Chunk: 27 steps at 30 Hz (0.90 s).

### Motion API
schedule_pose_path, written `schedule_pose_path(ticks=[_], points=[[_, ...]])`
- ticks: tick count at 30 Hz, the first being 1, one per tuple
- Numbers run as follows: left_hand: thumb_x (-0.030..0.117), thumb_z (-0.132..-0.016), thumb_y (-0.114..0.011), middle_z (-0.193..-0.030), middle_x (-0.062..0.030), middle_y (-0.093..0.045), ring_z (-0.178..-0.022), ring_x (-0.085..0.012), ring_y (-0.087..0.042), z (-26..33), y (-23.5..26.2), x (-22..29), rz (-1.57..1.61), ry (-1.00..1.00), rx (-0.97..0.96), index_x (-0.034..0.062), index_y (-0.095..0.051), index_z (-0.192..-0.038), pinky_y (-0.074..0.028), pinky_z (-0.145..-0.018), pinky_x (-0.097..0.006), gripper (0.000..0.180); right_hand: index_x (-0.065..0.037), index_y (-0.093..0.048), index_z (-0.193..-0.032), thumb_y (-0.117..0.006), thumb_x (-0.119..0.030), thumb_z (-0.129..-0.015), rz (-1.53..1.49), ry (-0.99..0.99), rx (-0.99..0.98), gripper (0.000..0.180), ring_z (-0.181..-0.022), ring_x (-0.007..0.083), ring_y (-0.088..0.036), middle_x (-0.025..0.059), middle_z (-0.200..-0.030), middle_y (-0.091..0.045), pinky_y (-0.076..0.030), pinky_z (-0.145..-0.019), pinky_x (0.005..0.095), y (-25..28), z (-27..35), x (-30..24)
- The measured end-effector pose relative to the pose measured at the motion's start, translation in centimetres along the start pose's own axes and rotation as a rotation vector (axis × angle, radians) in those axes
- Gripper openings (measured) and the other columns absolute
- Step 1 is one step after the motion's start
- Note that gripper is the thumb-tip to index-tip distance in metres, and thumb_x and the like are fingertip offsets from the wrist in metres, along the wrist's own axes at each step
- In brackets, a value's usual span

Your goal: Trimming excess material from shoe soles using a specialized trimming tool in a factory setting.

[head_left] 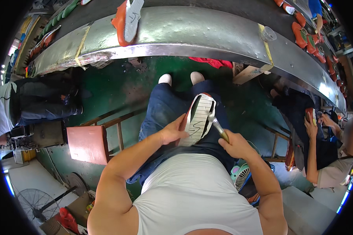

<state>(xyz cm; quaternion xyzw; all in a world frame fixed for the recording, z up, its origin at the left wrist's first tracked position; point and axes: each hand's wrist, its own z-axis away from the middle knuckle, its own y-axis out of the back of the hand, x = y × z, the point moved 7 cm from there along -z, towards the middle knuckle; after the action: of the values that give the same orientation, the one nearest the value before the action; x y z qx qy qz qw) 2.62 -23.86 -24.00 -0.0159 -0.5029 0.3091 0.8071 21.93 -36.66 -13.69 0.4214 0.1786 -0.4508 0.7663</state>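
Over my lap a red shoe (199, 121) lies bottom up, its pale ribbed underside marked with dark pen lines and edged with black and white material. My left hand (173, 131) is closed round the shoe's left side near one end. In my right hand (236, 145) is the handle of a small hammer (218, 127). The hammer's metal head touches or hovers just over the right edge of the shoe's underside; I cannot tell which.
Ahead runs a metal-edged bench (184, 29) carrying an orange shoe (127, 22), a clear cup (267, 34) and more shoes (300, 34) at right. A stool (88, 144) stands left, a small fan (242, 172) by my right side. Co-workers sit at right (333, 164) and left (43, 98).
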Motion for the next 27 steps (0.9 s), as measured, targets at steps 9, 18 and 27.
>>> schedule_pose_path(ticks=[9, 18, 27], points=[[0.005, -0.084, -0.065, -0.160, -0.0205, -0.029, -0.147, -0.0243, -0.030, 0.7, -0.9, -2.3, -0.156, -0.063, 0.078, -0.0038, 0.003, -0.158, -0.024, -0.119, -0.031, 0.102, 0.006, -0.051, -0.134, -0.062, -0.014, -0.091, 0.691, 0.448, 0.190, 0.049, -0.100, 0.0433, -0.062, 0.0193, -0.105, -0.066, -0.052, -0.089, 0.0463, -0.9, -1.4, -4.7], [-0.004, -0.076, -0.055, -0.160, -0.0169, -0.028, -0.144, -0.0213, -0.034, 1.7, -0.3, -1.1, -0.042, -0.042, 0.015, 0.0006, 0.013, -0.158, -0.024, -0.117, -0.028, 0.107, 0.008, -0.052, -0.127, -0.061, -0.006, -0.082, 0.472, 0.313, -0.322, 0.048, -0.098, 0.0356, -0.063, 0.0184, -0.105, -0.064, -0.053, -0.085, 0.0441, -2.6, -2.9, -3.5], [0.035, -0.100, -0.054, -0.162, -0.0129, -0.028, -0.145, -0.0222, -0.034, 1.8, -1.5, 0.8, 0.569, -0.070, -0.085, 0.0018, 0.007, -0.159, -0.025, -0.119, -0.033, 0.091, 0.005, -0.062, -0.109, -0.060, -0.013, -0.090, 0.631, 0.253, -0.472, 0.026, -0.091, 0.0393, -0.065, 0.0218, -0.095, -0.067, -0.053, -0.083, 0.0455, -2.3, -4.2, -6.0]])
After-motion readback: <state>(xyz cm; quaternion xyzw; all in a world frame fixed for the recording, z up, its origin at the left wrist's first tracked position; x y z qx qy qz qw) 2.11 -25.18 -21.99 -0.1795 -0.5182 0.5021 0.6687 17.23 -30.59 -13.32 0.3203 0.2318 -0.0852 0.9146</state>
